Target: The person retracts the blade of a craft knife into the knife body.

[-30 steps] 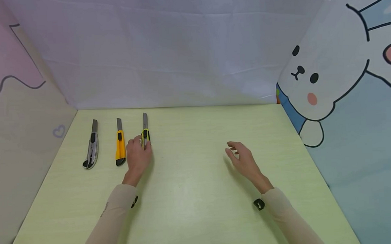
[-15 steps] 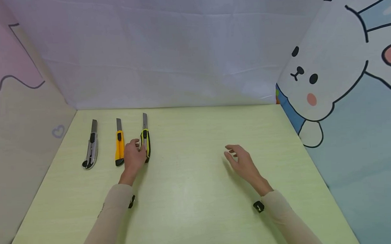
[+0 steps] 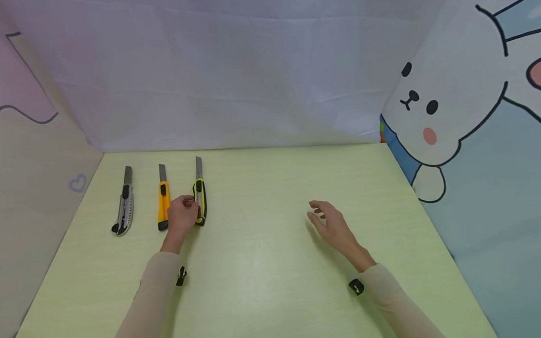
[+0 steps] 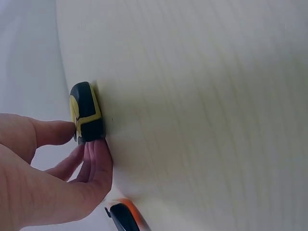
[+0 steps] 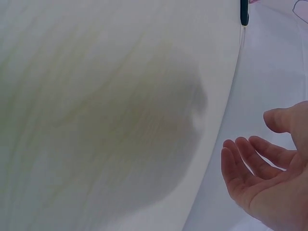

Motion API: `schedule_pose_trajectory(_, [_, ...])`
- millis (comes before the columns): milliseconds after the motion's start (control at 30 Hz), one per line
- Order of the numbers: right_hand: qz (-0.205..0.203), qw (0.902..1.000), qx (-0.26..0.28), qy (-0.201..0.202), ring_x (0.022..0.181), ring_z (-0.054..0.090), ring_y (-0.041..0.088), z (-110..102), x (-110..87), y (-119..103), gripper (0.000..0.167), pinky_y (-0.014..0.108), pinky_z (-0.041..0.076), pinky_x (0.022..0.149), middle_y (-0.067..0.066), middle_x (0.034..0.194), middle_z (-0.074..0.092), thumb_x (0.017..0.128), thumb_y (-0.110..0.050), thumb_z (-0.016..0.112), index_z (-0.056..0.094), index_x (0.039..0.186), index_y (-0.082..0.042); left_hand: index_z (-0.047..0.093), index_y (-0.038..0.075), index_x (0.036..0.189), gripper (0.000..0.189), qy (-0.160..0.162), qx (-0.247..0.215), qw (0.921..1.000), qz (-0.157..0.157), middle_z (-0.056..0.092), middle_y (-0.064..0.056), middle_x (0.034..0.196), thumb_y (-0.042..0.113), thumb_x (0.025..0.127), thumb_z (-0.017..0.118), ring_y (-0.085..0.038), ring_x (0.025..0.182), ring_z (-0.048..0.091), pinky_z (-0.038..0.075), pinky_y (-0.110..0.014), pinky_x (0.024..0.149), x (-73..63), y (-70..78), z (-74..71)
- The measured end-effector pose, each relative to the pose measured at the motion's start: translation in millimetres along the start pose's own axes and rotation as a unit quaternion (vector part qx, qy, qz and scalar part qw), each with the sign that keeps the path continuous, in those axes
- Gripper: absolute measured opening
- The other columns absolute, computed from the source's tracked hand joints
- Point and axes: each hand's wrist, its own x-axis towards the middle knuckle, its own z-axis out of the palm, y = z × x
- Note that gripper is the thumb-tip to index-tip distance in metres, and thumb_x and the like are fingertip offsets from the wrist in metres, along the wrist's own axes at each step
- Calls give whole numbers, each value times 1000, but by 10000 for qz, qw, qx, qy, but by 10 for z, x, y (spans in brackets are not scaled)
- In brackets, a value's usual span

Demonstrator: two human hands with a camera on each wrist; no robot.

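My left hand (image 3: 182,212) is at the handle of a black and yellow-green utility knife (image 3: 200,191), which lies blade away from me. In the left wrist view the thumb meets the face of that knife (image 4: 86,113), while the fingers (image 4: 98,163) reach along its side, tips partly hidden behind the handle. A yellow utility knife (image 3: 163,197) lies just left of this hand, and a silver-grey one (image 3: 126,204) farther left, both with blades extended. Over the right part of the table, my right hand (image 3: 334,226) hovers with loosely bent fingers and nothing in them.
The pale yellow-green table (image 3: 265,268) ends at a white cloth backdrop (image 3: 231,81). A printed sheet with a cartoon rabbit (image 3: 452,108) stands along the right side. Another printed sheet (image 3: 39,197) borders the left.
My left hand has shifted left off the top of the black and yellow-green knife to its near-left side, its thumb and fingers drawing closer together. The knives and right hand have hardly moved.
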Motion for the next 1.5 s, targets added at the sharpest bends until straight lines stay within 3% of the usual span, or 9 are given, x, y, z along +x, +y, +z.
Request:
schedule_pose_trajectory(433, [62,9999,97,-127,114,62,36,9,-28,6,42,51,53,95,26,132,61,104,-11,61,52,140,9,56,-11,139,40,-151,317,9994,14,65,-24,113,7,103,53,-26,85,68,51,-19,62,15,49,-23])
schedule_pose_trajectory(833, [23,9997,119,-188,115,62,37,23,-42,1,42,52,53,96,26,132,60,104,-9,61,52,140,10,56,-11,138,41,-176,595,9980,124,66,-26,116,9,103,54,-32,93,66,56,-29,73,-9,98,-59])
schedule_pose_trajectory(1000, [34,9997,134,-218,115,62,36,36,-52,23,42,52,53,96,25,133,60,104,-10,61,52,141,9,57,-12,137,40,-197,605,9979,148,66,-27,116,7,102,53,-32,91,67,55,-28,71,-18,102,-67])
schedule_pose_trajectory(1267, [-17,9995,199,-251,116,61,37,33,-77,13,41,52,52,96,27,134,59,104,-9,61,52,140,10,58,-13,136,40,-238,744,9967,216,65,-28,117,6,101,52,-34,95,65,58,-34,77,-39,107,-78])
schedule_pose_trajectory(1500, [-3,9994,244,-264,114,62,37,29,-91,22,38,52,53,95,25,132,60,104,-8,61,55,137,10,58,-13,134,41,-422,775,9958,262,65,-32,122,9,100,55,-39,104,66,58,-37,79,-51,111,-102])
